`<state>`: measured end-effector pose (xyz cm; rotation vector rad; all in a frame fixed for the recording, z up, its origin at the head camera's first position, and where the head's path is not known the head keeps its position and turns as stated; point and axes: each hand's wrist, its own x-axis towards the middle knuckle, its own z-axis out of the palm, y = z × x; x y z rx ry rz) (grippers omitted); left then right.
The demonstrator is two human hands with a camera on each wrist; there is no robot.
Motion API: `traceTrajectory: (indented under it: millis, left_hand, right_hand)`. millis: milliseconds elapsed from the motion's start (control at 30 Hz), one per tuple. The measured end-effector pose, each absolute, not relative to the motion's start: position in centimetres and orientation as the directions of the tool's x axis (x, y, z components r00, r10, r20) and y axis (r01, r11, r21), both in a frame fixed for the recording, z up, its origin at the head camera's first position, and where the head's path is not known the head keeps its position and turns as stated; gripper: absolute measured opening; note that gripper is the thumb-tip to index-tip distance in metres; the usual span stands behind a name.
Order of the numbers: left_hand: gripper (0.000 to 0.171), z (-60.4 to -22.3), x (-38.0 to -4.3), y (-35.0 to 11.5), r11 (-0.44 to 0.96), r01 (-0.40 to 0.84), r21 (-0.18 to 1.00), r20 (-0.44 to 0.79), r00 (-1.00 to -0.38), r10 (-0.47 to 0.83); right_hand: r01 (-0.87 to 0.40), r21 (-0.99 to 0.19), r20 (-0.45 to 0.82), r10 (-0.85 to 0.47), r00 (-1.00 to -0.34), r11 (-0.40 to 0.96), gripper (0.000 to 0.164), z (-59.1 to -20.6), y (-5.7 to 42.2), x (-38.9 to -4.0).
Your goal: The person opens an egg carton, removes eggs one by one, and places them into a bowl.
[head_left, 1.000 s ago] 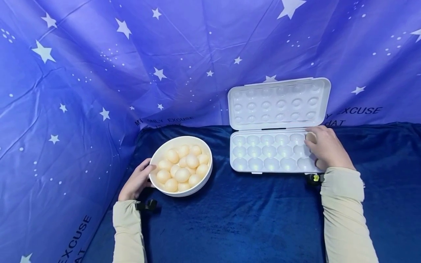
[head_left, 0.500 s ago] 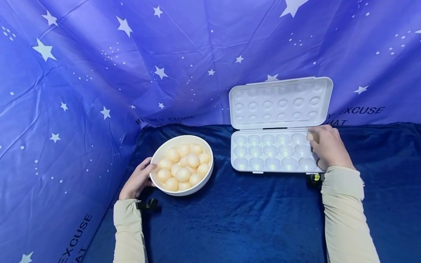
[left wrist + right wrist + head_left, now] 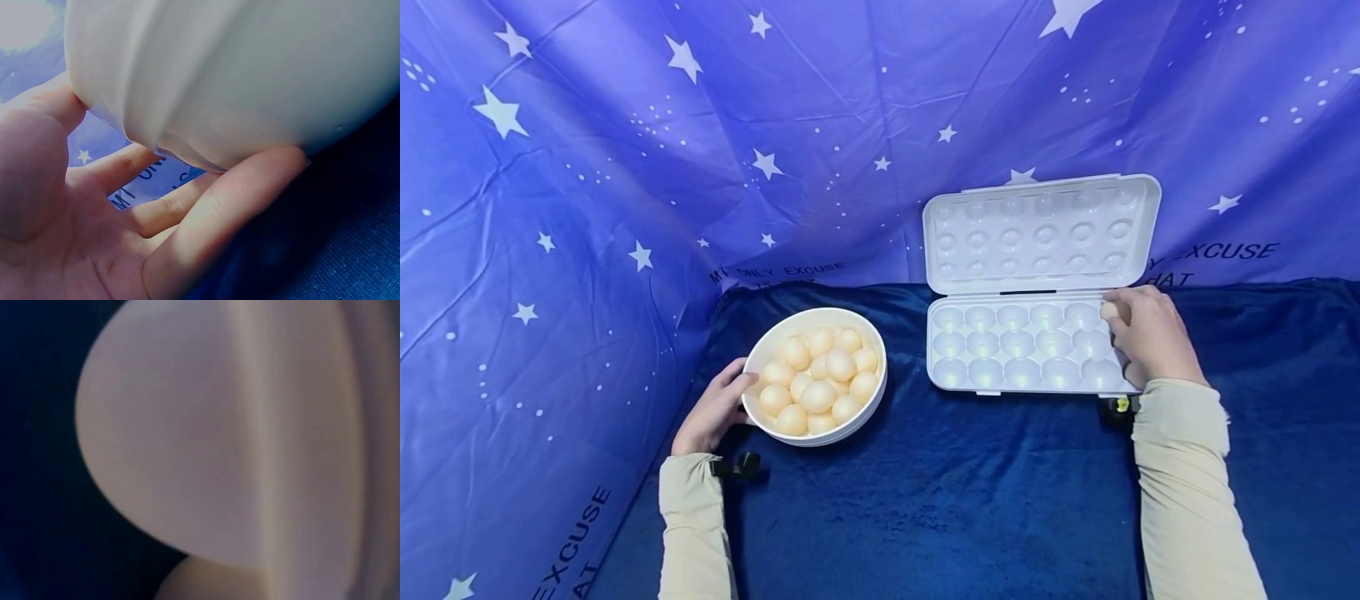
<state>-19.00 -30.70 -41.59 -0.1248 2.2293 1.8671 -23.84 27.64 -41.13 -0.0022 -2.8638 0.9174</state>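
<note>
On the left, a white bowl [image 3: 752,358] full of pale cream eggs [image 3: 817,397] stands slightly tilted. My left hand [image 3: 718,408] grips its near-left side, thumb at the rim; the left wrist view shows the fingers [image 3: 250,178] against the outer wall. To the right lies a white plastic egg box [image 3: 1028,390], its lid [image 3: 1037,237] raised. Over the box's right end, my right hand [image 3: 1157,333] pinches an egg [image 3: 1110,312] at the back corner cup. Part of another egg [image 3: 1133,374] shows below the palm. Up close in the right wrist view are the box's rounded cup [image 3: 169,437] and rim.
A dark blue cloth [image 3: 910,492] covers the table. Purple star-printed fabric [image 3: 820,100] hangs behind and on the left, with the lid standing close before it. Black wrist straps with cameras [image 3: 741,467] sit at both cuffs.
The right hand stays at the back right cup while the egg in its fingers turns and shifts slightly. The left hand and bowl keep their place; the whole view drifts a little.
</note>
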Motion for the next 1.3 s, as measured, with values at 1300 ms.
traceTrajectory:
  millis: [1300]
  left_hand:
    - [0.042, -41.6, -19.2, -31.0, 0.132, -0.212, 0.968, -0.227, -0.968, 0.109]
  right_hand:
    - [-0.586, -0.495, 0.540, -0.301, -0.786, 0.642, 0.030, -33.9, 11.5, -21.8]
